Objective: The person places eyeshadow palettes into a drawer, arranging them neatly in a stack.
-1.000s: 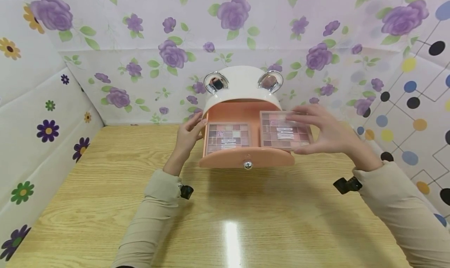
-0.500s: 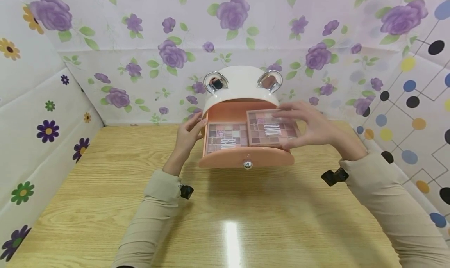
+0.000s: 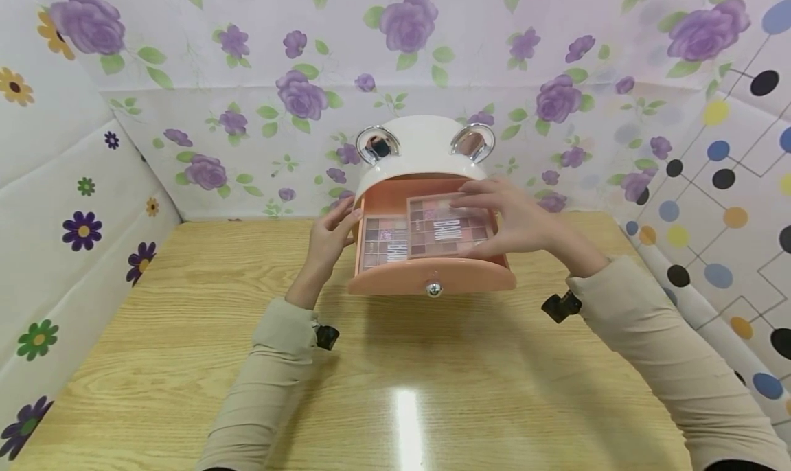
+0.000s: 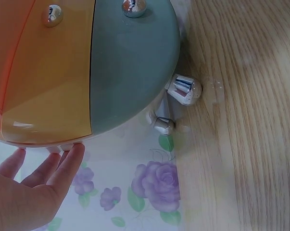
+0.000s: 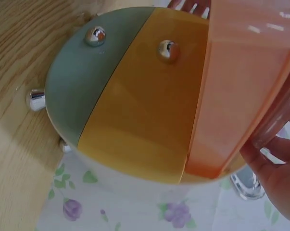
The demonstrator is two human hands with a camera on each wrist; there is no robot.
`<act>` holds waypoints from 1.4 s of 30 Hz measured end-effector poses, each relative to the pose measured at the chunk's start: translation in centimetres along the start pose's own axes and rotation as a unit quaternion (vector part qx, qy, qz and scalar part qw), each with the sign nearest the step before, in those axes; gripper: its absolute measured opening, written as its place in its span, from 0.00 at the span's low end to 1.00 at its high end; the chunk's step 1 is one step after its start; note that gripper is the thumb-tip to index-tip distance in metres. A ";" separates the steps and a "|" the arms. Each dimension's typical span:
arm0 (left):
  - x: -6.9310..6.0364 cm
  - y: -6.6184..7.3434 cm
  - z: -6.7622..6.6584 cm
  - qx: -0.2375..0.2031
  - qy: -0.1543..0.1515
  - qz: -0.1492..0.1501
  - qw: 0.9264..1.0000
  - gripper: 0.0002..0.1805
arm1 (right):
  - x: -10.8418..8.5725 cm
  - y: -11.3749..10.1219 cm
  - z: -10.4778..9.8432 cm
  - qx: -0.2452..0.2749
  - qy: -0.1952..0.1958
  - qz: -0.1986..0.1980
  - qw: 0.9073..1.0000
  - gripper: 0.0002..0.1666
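Note:
My right hand (image 3: 522,217) pinches an eyeshadow palette (image 3: 432,232) by its right side, with the fingers at the far edge and the thumb at the near edge. That palette is over the pulled-out top drawer (image 3: 395,280) and overlaps a second eyeshadow palette (image 3: 378,241) lying in the drawer's left part. The drawer belongs to a round white storage box (image 3: 420,138). Against the box's left side rests my left hand (image 3: 327,241), its fingers nearly straight. In the right wrist view, the held palette (image 5: 282,113) shows only its edge beside the drawer.
Below the open drawer are a yellow drawer (image 4: 51,72) and a green drawer (image 4: 135,67), both closed, with silver knobs. Silver feet (image 4: 184,90) hold the box above the wooden table (image 3: 346,402). Flowered sheeting (image 3: 235,148) stands behind it.
My right hand has carried the palette leftward, from the drawer's right edge to over its middle, where it covers part of the other palette. My left hand stays at the box's side.

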State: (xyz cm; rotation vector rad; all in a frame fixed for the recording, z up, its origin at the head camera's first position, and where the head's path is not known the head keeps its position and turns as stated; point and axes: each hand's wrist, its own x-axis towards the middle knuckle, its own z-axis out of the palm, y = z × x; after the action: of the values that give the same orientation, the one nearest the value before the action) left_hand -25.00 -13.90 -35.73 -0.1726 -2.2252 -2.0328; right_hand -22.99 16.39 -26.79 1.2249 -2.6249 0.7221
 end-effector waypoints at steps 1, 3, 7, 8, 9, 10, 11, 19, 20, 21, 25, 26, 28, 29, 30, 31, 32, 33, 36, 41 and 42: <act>0.0 0.0 0.0 -0.001 0.000 0.000 1.000 0.27 | 0.2 -0.1 0.1 0.002 -0.001 -0.008 1.000 0.42; 0.0 0.0 0.0 -0.001 0.001 0.002 1.000 0.27 | 0.5 -0.2 0.5 -0.002 -0.006 -0.020 1.000 0.41; 0.1 -0.1 0.0 -0.001 0.003 0.004 1.000 0.27 | 1.1 -0.5 1.1 -0.009 -0.024 -0.019 0.999 0.41; 0.0 -0.1 0.0 -0.001 0.004 0.004 1.000 0.27 | 1.2 -0.6 1.3 -0.015 -0.027 -0.016 0.999 0.41; 0.0 -0.1 0.0 -0.003 0.005 0.005 1.000 0.27 | 1.3 -0.8 1.4 -0.018 -0.030 -0.011 0.999 0.42; 0.0 -0.1 0.0 -0.004 0.005 0.005 1.000 0.27 | 1.4 -0.9 1.5 -0.022 -0.032 -0.010 0.999 0.42; 0.0 -0.1 0.0 -0.005 0.004 0.005 1.000 0.27 | 1.5 -1.0 1.5 -0.025 -0.033 -0.012 0.999 0.42; 0.0 0.2 0.0 -0.014 0.001 -0.004 1.000 0.27 | 2.0 -1.5 2.0 -0.028 -0.043 -0.020 0.998 0.40; 0.0 0.2 0.0 -0.015 0.000 -0.005 1.000 0.27 | 2.0 -1.5 2.0 -0.023 -0.048 -0.015 0.998 0.40; -0.1 0.3 0.0 -0.015 0.000 -0.006 1.000 0.27 | 2.0 -1.5 2.0 -0.019 -0.053 -0.011 0.998 0.39; -0.3 0.6 0.1 -0.013 -0.003 -0.005 1.000 0.26 | 2.0 -1.7 2.0 -0.010 -0.070 0.000 0.997 0.39; -0.3 0.7 0.0 -0.014 -0.003 -0.006 1.000 0.26 | 2.1 -1.8 2.0 -0.008 -0.072 -0.001 0.997 0.38; -0.3 0.6 0.0 -0.015 -0.003 -0.007 1.000 0.26 | 2.1 -1.8 2.1 -0.006 -0.074 -0.002 0.997 0.38; -0.3 0.5 0.0 -0.014 -0.003 -0.006 1.000 0.26 | 2.1 -1.8 2.1 -0.005 -0.073 -0.003 0.997 0.38; -0.3 0.4 0.0 -0.014 -0.002 -0.006 1.000 0.26 | 2.2 -1.8 2.2 -0.001 -0.073 -0.003 0.997 0.37; -0.2 0.3 -0.1 -0.012 0.000 -0.005 1.000 0.26 | 2.2 -1.8 2.2 0.003 -0.074 -0.003 0.997 0.37; -0.2 0.2 -0.1 -0.010 0.001 -0.004 1.000 0.26 | 2.2 -1.8 2.3 0.009 -0.075 -0.003 0.997 0.37; -0.1 0.2 -0.1 -0.008 0.002 -0.001 1.000 0.26 | 2.3 -1.8 2.4 0.014 -0.077 -0.003 0.997 0.37; -0.1 0.0 -0.1 -0.003 0.003 0.006 1.000 0.26 | 2.4 -1.9 2.7 0.029 -0.078 -0.004 0.997 0.37; -0.1 0.0 0.0 -0.002 0.001 0.008 1.000 0.26 | 2.7 -1.9 3.2 0.029 -0.065 -0.022 0.997 0.37; -0.1 0.0 0.0 -0.001 0.001 0.007 1.000 0.26 | 2.8 -1.8 3.3 0.026 -0.063 -0.024 0.997 0.37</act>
State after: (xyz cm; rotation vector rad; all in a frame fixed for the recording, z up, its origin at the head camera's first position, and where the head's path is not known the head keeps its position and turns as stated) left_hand -24.90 -13.90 -35.72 -0.1862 -2.2130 -2.0275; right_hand -23.21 11.91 -28.04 1.3874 -2.6816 0.7321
